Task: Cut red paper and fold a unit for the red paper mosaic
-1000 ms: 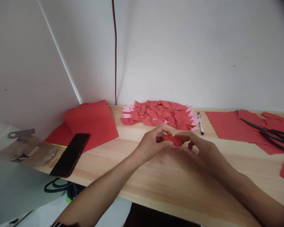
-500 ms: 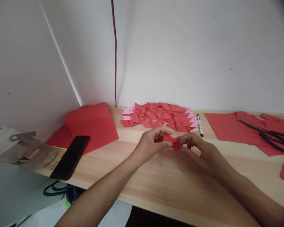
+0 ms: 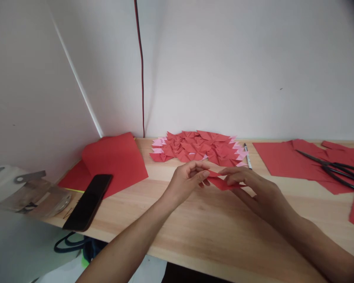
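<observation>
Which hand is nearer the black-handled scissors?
Right. The right hand, fingering the folded red paper, is left of the black-handled scissors; the left hand, pinching the same paper, is farther left.

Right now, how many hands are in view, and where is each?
2. The left hand pinches the left end of the small folded red paper; the right hand holds its right part. No other hand shows.

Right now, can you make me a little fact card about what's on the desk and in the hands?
Left hand: pinching small red paper
Right hand: holding the same paper
Behind hands: pile of folded red and pink papers
Beside pile: pen
Far right: scissors lying on red sheets
Left side: phone, partly on large red paper
</observation>
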Demonstrator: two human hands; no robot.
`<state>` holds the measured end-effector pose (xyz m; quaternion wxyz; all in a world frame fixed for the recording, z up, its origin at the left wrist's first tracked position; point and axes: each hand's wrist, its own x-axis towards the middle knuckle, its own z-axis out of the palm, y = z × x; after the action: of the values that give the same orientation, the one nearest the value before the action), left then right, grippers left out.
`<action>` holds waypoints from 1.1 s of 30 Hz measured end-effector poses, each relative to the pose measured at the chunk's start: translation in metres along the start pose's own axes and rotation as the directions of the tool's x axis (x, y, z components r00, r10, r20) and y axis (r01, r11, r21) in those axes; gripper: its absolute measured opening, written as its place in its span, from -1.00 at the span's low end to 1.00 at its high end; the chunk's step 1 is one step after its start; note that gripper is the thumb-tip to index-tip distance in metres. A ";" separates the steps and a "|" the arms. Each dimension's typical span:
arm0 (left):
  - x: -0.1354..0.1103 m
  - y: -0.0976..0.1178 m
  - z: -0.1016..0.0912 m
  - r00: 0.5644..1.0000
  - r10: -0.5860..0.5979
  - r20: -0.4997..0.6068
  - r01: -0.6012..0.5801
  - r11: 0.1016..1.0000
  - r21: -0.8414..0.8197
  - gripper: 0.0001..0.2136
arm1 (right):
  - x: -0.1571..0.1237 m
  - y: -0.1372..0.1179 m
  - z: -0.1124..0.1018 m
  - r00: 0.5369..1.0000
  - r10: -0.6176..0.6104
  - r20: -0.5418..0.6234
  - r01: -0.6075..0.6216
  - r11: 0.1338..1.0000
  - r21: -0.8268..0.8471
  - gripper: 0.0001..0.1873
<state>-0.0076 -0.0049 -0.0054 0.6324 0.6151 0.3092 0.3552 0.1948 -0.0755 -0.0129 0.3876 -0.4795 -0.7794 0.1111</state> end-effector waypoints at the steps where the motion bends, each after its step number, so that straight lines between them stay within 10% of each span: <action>1: 0.000 0.000 0.000 1.000 0.007 0.004 -0.007 1.000 0.008 -0.69 | -0.001 0.000 0.000 1.000 0.000 -0.004 0.000 1.000 -0.006 -0.91; 17: -0.006 0.005 0.002 0.993 0.115 -0.024 -0.105 0.960 0.259 -0.77 | -0.008 -0.002 0.000 0.998 0.027 -0.060 -0.032 0.997 -0.075 -0.84; 24: -0.003 0.005 0.000 0.996 -0.084 0.021 0.086 0.939 -0.332 -0.74 | -0.010 -0.001 0.000 0.998 -0.049 -0.047 0.044 0.993 -0.113 -0.77; 33: -0.009 0.003 0.002 0.968 -0.236 0.082 0.249 0.885 -0.394 -0.68 | -0.008 0.004 0.004 0.997 -0.062 -0.037 0.057 0.990 -0.131 -0.66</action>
<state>-0.0112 -0.0130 -0.0027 0.7891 0.4343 0.2941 0.3197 0.1966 -0.0797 -0.0220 0.3745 -0.4823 -0.7910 0.0390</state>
